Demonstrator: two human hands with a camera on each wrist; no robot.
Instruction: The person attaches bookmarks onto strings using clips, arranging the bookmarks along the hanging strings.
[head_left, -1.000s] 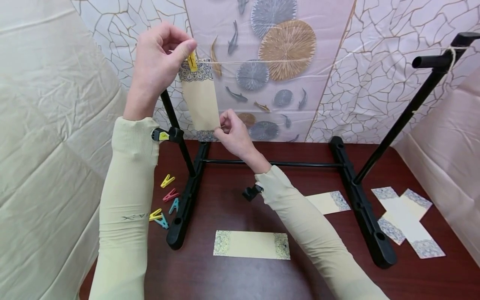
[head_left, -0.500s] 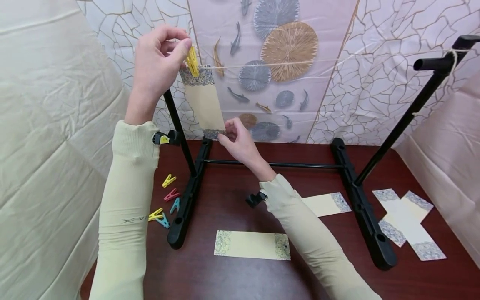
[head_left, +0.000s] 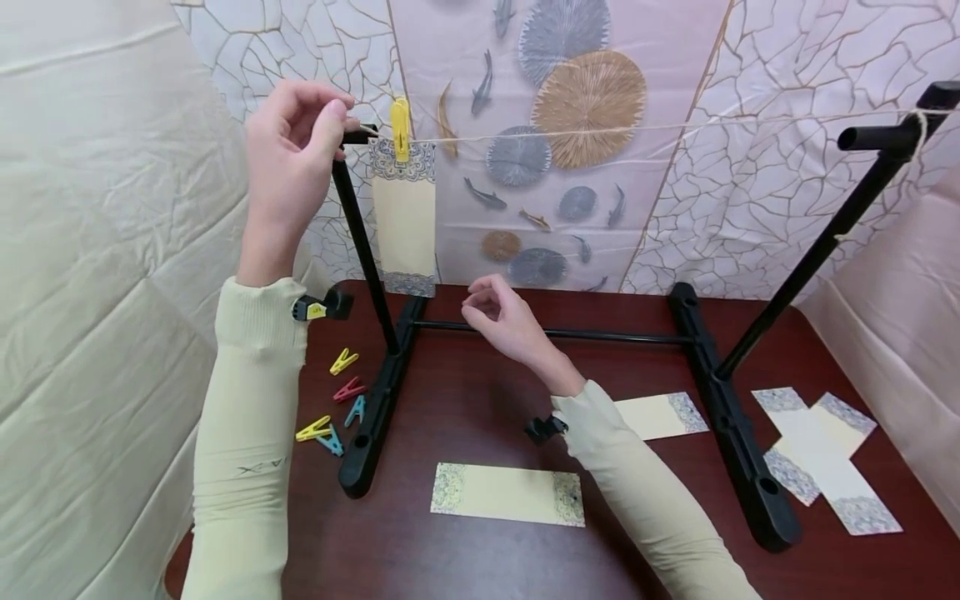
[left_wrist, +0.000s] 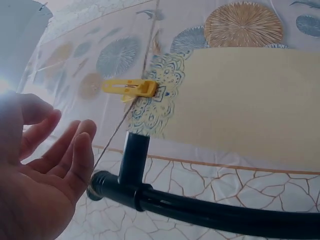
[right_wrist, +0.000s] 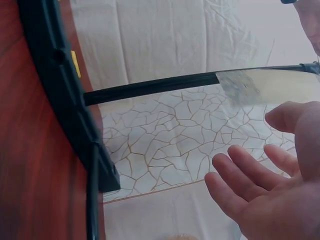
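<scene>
A cream card (head_left: 405,221) with patterned ends hangs upright from a string (head_left: 510,136), near the rack's left post. The yellow clothespin (head_left: 401,131) clips its top edge to the string. My left hand (head_left: 296,154) is beside the top of that post, left of the clothespin, its fingers loosely bent and holding nothing. In the left wrist view a gap shows between its fingertips and the clothespin (left_wrist: 131,88). Below and right of the card, my right hand (head_left: 510,321) hovers over the table with relaxed fingers and nothing in them.
Several clothespins (head_left: 349,388) in yellow, red and blue lie left of the rack's left foot (head_left: 375,417). One card (head_left: 506,494) lies at the front middle, another (head_left: 660,415) near the right foot (head_left: 735,433). More cards (head_left: 825,458) overlap at the right. A crossbar (head_left: 615,337) joins the feet.
My left hand has let go of the yellow clothespin and moved left. My right hand has released the card's lower end and drawn down and right. The card now hangs straight.
</scene>
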